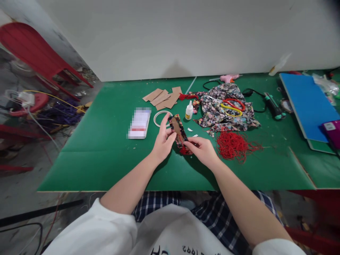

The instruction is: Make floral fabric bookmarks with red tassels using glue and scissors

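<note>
Between my two hands is a cardboard strip edged with dark floral fabric (176, 126), tilted above the table, its brown cardboard face towards me. My left hand (164, 141) grips its left edge with the thumb on top. At the lower right corner, the fingers of my right hand (199, 148) pinch it. A red tassel (183, 151) hangs at its lower end, partly hidden. Just behind my left hand lies a white ring (157, 120). A small white glue bottle (189, 111) stands upright beyond the strip, with white paper scraps (190, 129) near it.
Cardboard pieces (162, 98) lie at the back, a phone (139, 123) to the left. On the right are floral cloth (221, 102), red-and-yellow scissors (233, 107), red thread (231, 146), a pink glue gun (228, 78), a green-black tool (274, 106) with a cord and a blue board (305, 106).
</note>
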Tool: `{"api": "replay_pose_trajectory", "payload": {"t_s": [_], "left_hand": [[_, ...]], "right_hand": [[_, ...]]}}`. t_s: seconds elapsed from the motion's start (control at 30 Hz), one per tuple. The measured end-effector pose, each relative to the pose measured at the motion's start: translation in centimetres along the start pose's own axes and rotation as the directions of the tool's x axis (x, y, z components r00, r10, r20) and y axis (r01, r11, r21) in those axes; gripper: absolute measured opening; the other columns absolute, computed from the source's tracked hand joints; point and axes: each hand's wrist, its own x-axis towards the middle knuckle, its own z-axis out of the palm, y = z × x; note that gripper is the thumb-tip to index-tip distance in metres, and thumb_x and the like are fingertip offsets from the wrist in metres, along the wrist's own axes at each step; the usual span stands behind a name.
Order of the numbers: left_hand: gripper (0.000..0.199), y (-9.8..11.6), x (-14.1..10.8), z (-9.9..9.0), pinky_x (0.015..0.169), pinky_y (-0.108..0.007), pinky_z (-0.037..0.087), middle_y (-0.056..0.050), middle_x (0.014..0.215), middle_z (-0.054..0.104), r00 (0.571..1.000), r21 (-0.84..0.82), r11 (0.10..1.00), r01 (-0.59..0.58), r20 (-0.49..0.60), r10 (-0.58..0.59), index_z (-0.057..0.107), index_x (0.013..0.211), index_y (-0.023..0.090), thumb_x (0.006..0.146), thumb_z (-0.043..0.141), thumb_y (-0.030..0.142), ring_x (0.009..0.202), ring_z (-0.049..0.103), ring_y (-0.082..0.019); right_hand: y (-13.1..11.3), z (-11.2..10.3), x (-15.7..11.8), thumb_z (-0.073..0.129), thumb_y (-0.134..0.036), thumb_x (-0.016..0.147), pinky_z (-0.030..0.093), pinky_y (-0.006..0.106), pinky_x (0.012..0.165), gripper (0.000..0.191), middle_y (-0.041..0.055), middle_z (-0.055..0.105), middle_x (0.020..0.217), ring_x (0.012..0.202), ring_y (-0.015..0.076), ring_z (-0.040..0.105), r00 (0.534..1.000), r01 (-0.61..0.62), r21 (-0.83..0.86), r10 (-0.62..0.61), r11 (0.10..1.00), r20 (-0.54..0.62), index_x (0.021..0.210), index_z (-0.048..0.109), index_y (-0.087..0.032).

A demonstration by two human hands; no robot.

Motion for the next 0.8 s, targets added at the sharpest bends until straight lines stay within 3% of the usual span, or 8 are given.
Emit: {"api": "replay_pose_trajectory", "payload": {"t_s": [0.27, 0.43, 0.53, 0.8], "left_hand": [[0.088, -0.31, -0.02, -0.12, 0.072, -0.027, 0.049, -0.002, 0.089, 0.063, 0.998, 0.043, 0.999, 0.014, 0.055, -0.016, -0.001, 0.144, 0.027, 0.080, 0.059, 0.023, 0.073, 0.060, -0.012], [0.104, -0.03, -0.17, 0.13, 0.068, -0.025, 0.050, -0.003, 0.094, 0.063, 0.991, -0.046, 0.996, 0.074, 0.113, -0.068, -0.015, 0.142, 0.031, 0.077, 0.065, 0.024, 0.072, 0.060, -0.011], [0.105, 0.02, -0.21, 0.15, 0.070, -0.026, 0.051, -0.007, 0.107, 0.061, 0.981, -0.059, 0.989, 0.136, 0.150, -0.125, -0.012, 0.142, 0.032, 0.075, 0.067, 0.025, 0.071, 0.061, -0.010], [0.096, 0.27, -0.16, 0.20, 0.075, -0.028, 0.052, -0.006, 0.101, 0.064, 0.972, -0.045, 0.984, 0.171, 0.169, -0.161, -0.002, 0.145, 0.027, 0.077, 0.065, 0.022, 0.074, 0.063, -0.011]], "right_hand": [[-0.16, 0.04, -0.07, 0.056, -0.038, 0.078, 0.041, 0.022, 0.050, 0.024, -0.0002, 0.061, 0.061, 0.052, 0.0102, 0.049, 0.999, -0.045, 0.026, 0.045, 0.999, 0.022, 0.079, 0.070, -0.018], [-0.30, -0.08, 0.17, 0.061, -0.040, 0.072, 0.045, 0.024, 0.048, 0.025, -0.0007, 0.061, 0.059, 0.047, 0.0101, 0.051, 0.983, -0.178, 0.231, 0.181, 0.957, 0.009, 0.079, 0.069, -0.018], [-0.27, -0.25, 0.41, 0.063, -0.042, 0.068, 0.047, 0.025, 0.047, 0.026, -0.0008, 0.060, 0.056, 0.045, 0.0105, 0.051, 0.968, -0.219, 0.309, 0.246, 0.925, -0.051, 0.075, 0.067, -0.018], [-0.18, -0.73, 0.47, 0.059, -0.049, 0.072, 0.045, 0.024, 0.046, 0.032, -0.0011, 0.057, 0.054, 0.046, 0.0108, 0.050, 0.968, -0.213, 0.322, 0.245, 0.922, -0.060, 0.066, 0.062, -0.018]]}}
